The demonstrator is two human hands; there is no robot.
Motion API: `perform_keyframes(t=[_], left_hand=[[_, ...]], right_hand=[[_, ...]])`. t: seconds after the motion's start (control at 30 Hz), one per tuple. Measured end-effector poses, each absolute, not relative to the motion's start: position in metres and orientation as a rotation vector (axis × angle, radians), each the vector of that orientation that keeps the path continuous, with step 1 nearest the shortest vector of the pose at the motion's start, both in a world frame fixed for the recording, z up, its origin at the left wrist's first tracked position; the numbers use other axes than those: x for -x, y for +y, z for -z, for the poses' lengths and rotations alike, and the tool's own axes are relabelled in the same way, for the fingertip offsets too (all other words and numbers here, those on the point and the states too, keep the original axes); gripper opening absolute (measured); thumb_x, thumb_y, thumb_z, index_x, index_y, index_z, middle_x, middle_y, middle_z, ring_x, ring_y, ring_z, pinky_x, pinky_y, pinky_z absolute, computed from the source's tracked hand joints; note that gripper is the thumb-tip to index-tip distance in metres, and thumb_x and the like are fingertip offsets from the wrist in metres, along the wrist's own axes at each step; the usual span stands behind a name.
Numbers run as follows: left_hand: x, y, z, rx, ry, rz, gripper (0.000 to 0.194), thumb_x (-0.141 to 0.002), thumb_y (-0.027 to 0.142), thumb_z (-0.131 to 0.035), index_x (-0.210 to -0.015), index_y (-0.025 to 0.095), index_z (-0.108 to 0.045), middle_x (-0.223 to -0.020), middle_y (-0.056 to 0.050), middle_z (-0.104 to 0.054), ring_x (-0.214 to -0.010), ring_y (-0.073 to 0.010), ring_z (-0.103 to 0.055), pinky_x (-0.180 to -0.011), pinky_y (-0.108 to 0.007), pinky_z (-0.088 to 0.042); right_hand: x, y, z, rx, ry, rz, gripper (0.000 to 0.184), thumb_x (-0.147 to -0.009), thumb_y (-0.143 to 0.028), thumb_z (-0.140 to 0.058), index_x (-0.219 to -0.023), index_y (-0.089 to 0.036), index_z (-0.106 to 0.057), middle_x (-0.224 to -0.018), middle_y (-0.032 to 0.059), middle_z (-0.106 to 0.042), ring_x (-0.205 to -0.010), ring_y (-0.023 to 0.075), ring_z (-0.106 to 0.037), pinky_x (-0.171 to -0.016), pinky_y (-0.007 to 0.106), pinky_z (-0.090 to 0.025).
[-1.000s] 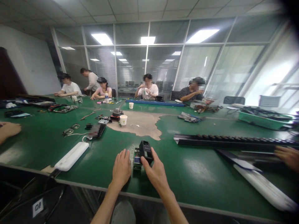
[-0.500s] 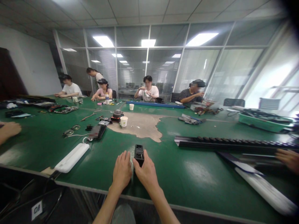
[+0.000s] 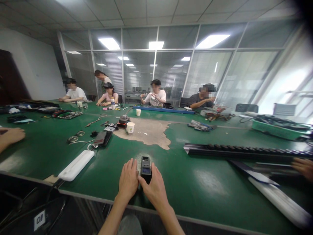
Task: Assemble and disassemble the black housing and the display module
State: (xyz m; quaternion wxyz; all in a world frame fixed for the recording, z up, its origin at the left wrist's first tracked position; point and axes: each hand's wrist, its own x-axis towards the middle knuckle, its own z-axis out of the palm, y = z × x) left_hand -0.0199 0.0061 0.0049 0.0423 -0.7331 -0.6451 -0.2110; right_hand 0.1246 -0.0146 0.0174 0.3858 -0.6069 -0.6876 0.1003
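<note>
A small black handheld device [image 3: 146, 165] with a little screen and buttons sits on the green table in front of me; its exact kind I cannot make out. My right hand [image 3: 156, 184] grips its near end, thumb at the near left corner and fingers along the right side. Flat beside the device on the left lies my left hand [image 3: 128, 178], palm down, fingers stretched out and close together. It holds nothing that I can see.
A white power strip [image 3: 76, 165] lies to the left, with glasses [image 3: 75, 137] beyond it. Paper cups [image 3: 130, 127] stand ahead. Long black rails [image 3: 244, 151] and a green basket [image 3: 278, 128] are on the right. Other people's hands [image 3: 12, 137] show at both sides.
The device's far end has come slightly nearer to me, and its screen now looks bluish. Both hands stay almost where they were. The view has shifted slightly.
</note>
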Motion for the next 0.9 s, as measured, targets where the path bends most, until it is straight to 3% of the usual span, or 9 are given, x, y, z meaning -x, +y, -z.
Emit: perform_keyframes(t=[0.23, 0.4, 0.57, 0.9], left_hand=[[0.015, -0.004, -0.023, 2.262, -2.031, 0.600, 0.049, -0.091, 0.017, -0.039, -0.140, 0.022, -0.046, -0.150, -0.010, -0.040, -0.138, -0.0247, -0.035, -0.115, -0.045, -0.026], [0.013, -0.007, -0.032, 2.304, -2.028, 0.607, 0.062, -0.083, 0.011, -0.047, -0.141, 0.032, -0.044, -0.151, -0.008, -0.038, -0.138, -0.0250, -0.034, -0.114, -0.046, -0.025], [0.014, -0.004, -0.026, 2.272, -2.013, 0.615, 0.058, -0.087, 0.013, -0.043, -0.143, 0.028, -0.041, -0.149, -0.010, -0.040, -0.137, -0.0244, -0.037, -0.114, -0.046, -0.027], [0.014, 0.000, -0.014, 2.215, -1.966, 0.651, 0.051, -0.092, 0.019, -0.041, -0.143, 0.019, -0.041, -0.148, -0.012, -0.042, -0.136, -0.0256, -0.038, -0.113, -0.046, -0.030]], right_hand=[[-0.129, -0.017, -0.011, 1.457, -1.821, -0.206, 0.068, -0.084, -0.047, -0.056, -0.140, -0.010, -0.045, -0.137, 0.0160, -0.053, -0.133, 0.0318, -0.042, -0.109, 0.046, -0.038], [-0.128, -0.019, -0.018, 1.415, -1.808, -0.221, 0.059, -0.086, -0.042, -0.055, -0.138, -0.014, -0.047, -0.133, 0.0148, -0.057, -0.128, 0.0309, -0.047, -0.105, 0.048, -0.040], [-0.125, -0.017, -0.027, 1.333, -1.693, -0.242, 0.053, -0.084, -0.037, -0.057, -0.133, -0.016, -0.053, -0.126, 0.0145, -0.061, -0.120, 0.0297, -0.055, -0.101, 0.047, -0.044], [-0.152, -0.007, -0.064, 1.271, -1.572, -0.399, 0.058, -0.088, -0.045, -0.051, -0.138, -0.015, -0.045, -0.135, 0.0129, -0.055, -0.127, 0.0246, -0.050, -0.108, 0.042, -0.038]])
